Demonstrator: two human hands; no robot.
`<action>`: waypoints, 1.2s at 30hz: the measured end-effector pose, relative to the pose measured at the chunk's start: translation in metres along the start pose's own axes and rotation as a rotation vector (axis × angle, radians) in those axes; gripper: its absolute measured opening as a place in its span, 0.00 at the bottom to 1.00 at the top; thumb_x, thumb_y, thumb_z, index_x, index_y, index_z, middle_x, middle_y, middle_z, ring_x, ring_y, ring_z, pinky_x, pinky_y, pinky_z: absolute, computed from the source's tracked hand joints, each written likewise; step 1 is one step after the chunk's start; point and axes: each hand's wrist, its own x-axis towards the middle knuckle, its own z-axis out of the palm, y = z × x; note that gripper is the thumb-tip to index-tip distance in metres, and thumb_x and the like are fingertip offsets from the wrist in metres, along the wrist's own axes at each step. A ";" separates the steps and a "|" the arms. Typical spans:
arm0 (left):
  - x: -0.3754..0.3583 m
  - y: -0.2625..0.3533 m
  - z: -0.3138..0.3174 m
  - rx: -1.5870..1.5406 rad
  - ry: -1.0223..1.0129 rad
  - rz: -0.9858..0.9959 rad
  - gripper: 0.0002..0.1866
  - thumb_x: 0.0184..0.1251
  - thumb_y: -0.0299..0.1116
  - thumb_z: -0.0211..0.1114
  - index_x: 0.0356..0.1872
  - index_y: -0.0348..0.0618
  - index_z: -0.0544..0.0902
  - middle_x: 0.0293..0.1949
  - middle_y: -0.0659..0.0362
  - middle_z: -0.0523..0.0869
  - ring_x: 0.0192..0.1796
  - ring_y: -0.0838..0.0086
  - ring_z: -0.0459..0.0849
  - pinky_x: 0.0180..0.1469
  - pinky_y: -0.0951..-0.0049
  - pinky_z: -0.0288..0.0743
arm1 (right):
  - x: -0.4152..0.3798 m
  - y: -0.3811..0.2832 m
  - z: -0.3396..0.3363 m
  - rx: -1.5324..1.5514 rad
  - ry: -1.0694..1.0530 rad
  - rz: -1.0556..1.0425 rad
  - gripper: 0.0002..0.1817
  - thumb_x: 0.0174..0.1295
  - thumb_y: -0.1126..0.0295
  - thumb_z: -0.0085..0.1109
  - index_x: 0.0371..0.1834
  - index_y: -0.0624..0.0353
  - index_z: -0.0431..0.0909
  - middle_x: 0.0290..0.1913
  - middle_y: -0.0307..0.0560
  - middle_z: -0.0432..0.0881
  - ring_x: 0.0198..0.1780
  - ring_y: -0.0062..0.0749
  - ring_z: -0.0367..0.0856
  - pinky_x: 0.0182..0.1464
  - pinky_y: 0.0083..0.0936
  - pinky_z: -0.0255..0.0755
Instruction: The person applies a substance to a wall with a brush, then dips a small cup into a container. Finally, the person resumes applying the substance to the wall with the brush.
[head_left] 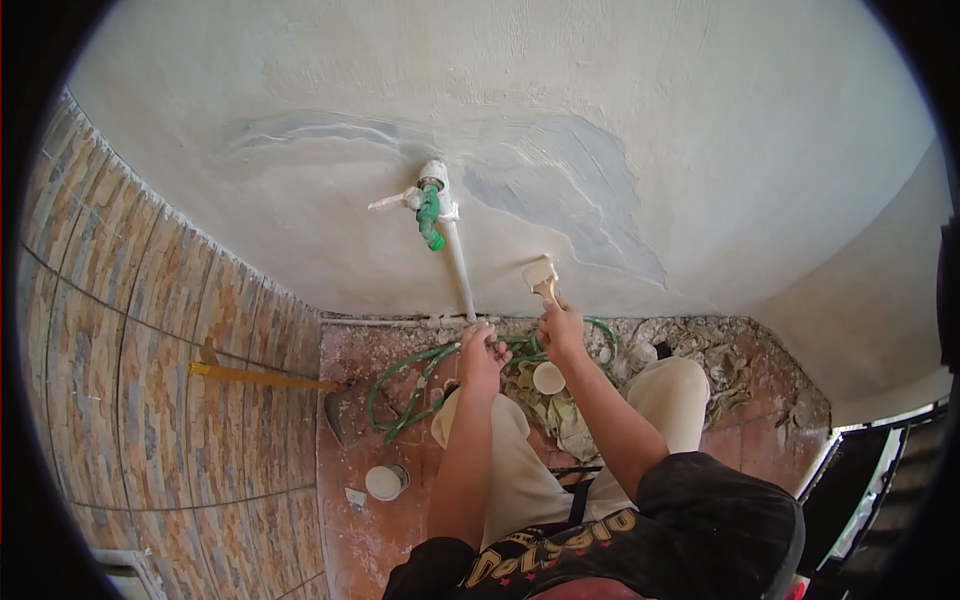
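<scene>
In the head view, my right hand (pixel 562 330) is wrapped round the wooden handle of a flat paintbrush (pixel 541 270). The brush's wide head is coated in whitish material and lies close to the wall (pixel 560 215), below a grey patch. My left hand (pixel 484 356) has its fingers curled in, just under the foot of a white pipe (pixel 459 265); whatever they hold, if anything, is hidden. That pipe runs down from a green tap (pixel 430 215) with white-smeared fittings. Between my knees stands a small white tub (pixel 548 378).
A green hose (pixel 385 385) coils on the reddish floor (pixel 440 495). Crumpled cloth or sheeting (pixel 720 370) lies along the wall's base. Left are a white-lidded can (pixel 386 482), a yellow-handled tool (pixel 262 376) and a stone-patterned wall (pixel 170 350). A dark grille (pixel 900 490) borders the right.
</scene>
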 end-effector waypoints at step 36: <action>0.001 -0.002 -0.004 -0.022 -0.025 -0.033 0.08 0.58 0.31 0.58 0.36 0.51 0.69 0.30 0.65 0.67 0.27 0.76 0.70 0.31 0.71 0.67 | 0.007 -0.074 -0.147 -0.544 0.378 -0.318 0.17 0.62 0.70 0.52 0.53 0.63 0.76 0.16 0.32 0.62 0.13 0.17 0.58 0.13 0.19 0.56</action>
